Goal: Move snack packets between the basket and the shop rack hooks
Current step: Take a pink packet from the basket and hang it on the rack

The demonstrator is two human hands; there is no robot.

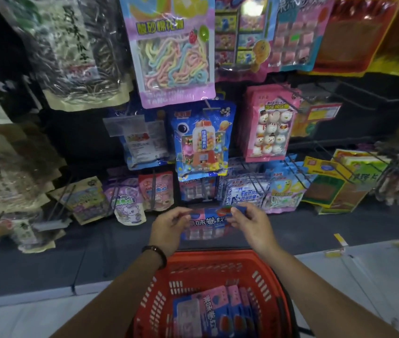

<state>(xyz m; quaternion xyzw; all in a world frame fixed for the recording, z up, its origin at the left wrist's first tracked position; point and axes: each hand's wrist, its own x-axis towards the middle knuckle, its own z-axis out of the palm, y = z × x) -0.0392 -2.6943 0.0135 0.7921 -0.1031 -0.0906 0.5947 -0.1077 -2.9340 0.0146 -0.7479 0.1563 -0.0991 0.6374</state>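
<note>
A blue and pink snack packet (207,224) is held flat between both hands, just above the far rim of the red basket (159,286). My left hand (169,228) pinches its top left corner. My right hand (251,223) pinches its top right corner. Directly behind the packet a rack hook (204,191) carries matching blue packets (197,190) on the lowest row. Several more of the same blue and pink packets (218,313) lie in the basket below my forearms.
The rack is packed with hanging packets: a blue gumball packet (202,140), pink snowman marshmallows (270,129), rainbow candy strings (171,52), purple pouches (126,203). Bare wire hooks (354,92) stick out at right. A pale floor edge (339,250) lies beside the basket.
</note>
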